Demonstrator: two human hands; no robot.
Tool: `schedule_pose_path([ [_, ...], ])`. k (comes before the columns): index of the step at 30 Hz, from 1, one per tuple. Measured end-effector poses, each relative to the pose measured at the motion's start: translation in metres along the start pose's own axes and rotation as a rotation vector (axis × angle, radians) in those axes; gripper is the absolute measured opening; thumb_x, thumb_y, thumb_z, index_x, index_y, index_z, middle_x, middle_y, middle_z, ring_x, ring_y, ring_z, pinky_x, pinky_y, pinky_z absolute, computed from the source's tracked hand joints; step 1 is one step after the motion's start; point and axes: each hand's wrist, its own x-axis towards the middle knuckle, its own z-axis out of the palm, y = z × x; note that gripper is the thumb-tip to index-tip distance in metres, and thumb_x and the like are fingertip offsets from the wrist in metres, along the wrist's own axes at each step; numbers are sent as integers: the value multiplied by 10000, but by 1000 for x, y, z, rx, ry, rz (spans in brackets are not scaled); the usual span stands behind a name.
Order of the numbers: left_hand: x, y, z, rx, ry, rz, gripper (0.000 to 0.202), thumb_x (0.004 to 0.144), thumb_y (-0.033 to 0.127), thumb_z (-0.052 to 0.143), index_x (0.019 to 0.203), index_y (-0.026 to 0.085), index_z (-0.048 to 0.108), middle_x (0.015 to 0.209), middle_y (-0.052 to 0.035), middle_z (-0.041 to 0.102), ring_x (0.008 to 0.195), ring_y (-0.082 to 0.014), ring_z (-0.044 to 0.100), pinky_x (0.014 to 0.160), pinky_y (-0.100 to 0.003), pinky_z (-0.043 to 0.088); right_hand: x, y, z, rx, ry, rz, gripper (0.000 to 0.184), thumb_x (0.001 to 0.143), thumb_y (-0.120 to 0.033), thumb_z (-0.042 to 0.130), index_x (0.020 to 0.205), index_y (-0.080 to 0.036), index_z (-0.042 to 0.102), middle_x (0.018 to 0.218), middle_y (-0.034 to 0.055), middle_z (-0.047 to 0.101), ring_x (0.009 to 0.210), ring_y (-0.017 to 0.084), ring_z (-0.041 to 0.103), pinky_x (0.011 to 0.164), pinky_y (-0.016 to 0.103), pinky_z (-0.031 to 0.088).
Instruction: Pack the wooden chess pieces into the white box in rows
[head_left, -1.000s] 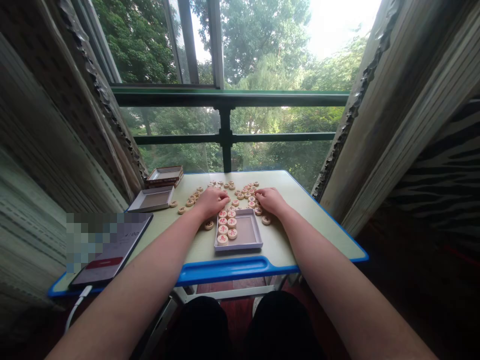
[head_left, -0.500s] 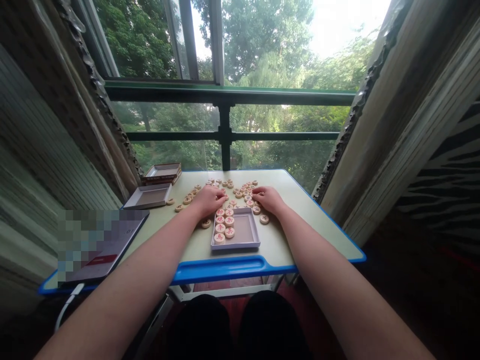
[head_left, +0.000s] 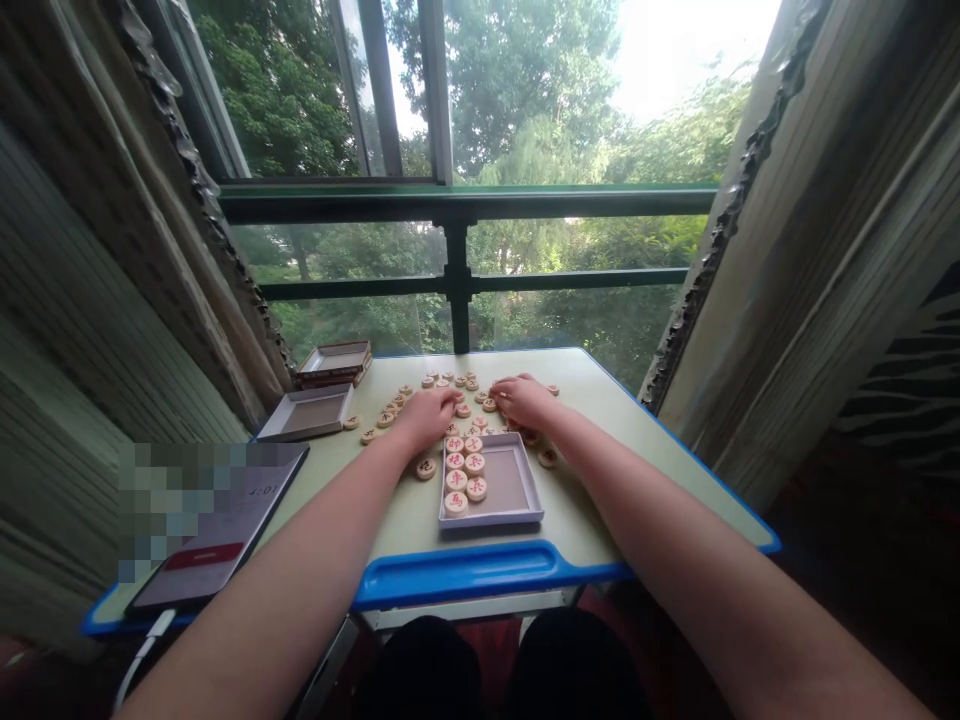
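Observation:
Round wooden Chinese chess pieces (head_left: 386,419) with red or dark characters lie scattered over the table. My left hand (head_left: 429,415) is among them, fingers pressed together, just behind the shallow box (head_left: 529,480); whatever its fingertips hold is hidden. My right hand (head_left: 526,402) reaches over the pieces on the right, palm down with fingers stretched out, nearest to a dark-lettered piece (head_left: 490,405), and it covers others. Inside the box, red-lettered pieces (head_left: 456,481) sit in two columns on the left side; its right side shows bare bottom.
At the table's (head_left: 600,420) left stand another shallow tray (head_left: 307,412) and a stack of brown-edged boxes (head_left: 335,362). A tablet (head_left: 225,540) with a white cable (head_left: 142,650) lies front left. A blue pencil groove (head_left: 465,572) runs along the front edge. Curtains flank the window.
My right hand has moved left and inward over the pieces, covering several that showed before. My left hand stays near the same pieces. The whole view has shifted slightly; the box's contents look unchanged.

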Motion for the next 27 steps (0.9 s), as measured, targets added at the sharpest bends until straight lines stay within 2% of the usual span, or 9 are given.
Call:
schedule_pose_path([
  [4, 3, -3, 1, -55, 0, 11, 382, 770, 120, 436, 1066, 183, 670, 1083, -55, 684, 1030, -199, 606, 928, -293, 439, 3, -1, 0, -27, -15, -72, 262, 836, -219, 484, 932, -239, 727, 1061, 2, 689, 998, 204, 533, 932, 296, 359],
  [8, 6, -10, 0, 37, 23, -104, 484, 696, 37, 436, 1112, 167, 647, 1135, -92, 658, 1072, -236, 584, 942, -321, 422, -2, -2, -8, -50, -26, -116, 253, 833, -260, 496, 934, -221, 726, 1061, 18, 684, 978, 230, 514, 862, 303, 380],
  [11, 6, -14, 0, 64, 32, -145, 515, 689, 36, 438, 1156, 163, 613, 1137, -118, 652, 1063, -261, 583, 922, -344, 424, -5, -8, -13, -38, -54, -123, 220, 816, -253, 533, 914, -216, 726, 1007, 36, 696, 948, 225, 515, 841, 291, 381],
  [18, 6, -15, 0, 33, 63, -143, 611, 664, 23, 438, 1253, 166, 510, 1044, -86, 685, 965, -210, 611, 864, -291, 446, -6, -14, -9, -45, -53, -149, 241, 830, -315, 528, 966, -241, 713, 1004, 58, 684, 914, 219, 528, 857, 320, 374],
  [20, 6, -16, 0, 38, 72, -135, 608, 657, 26, 443, 1241, 174, 524, 1068, -83, 677, 983, -206, 604, 866, -283, 445, -6, -14, -7, -18, -53, -131, 222, 817, -315, 550, 944, -240, 715, 1010, 53, 683, 925, 223, 529, 868, 325, 374],
  [24, 5, -19, -2, 98, 77, -169, 493, 675, 55, 445, 1115, 189, 623, 1106, -97, 663, 1075, -238, 568, 903, -305, 429, -6, -17, -5, 52, -42, -52, 199, 782, -344, 606, 925, -243, 701, 889, 44, 703, 971, 245, 512, 811, 316, 406],
  [27, 3, -15, -4, 59, 117, -196, 503, 681, 40, 443, 1139, 178, 600, 1125, -106, 655, 1077, -250, 567, 905, -335, 431, -8, -17, -6, 111, 20, -46, 214, 757, -308, 640, 953, -234, 679, 894, 32, 704, 973, 231, 514, 775, 295, 417],
])
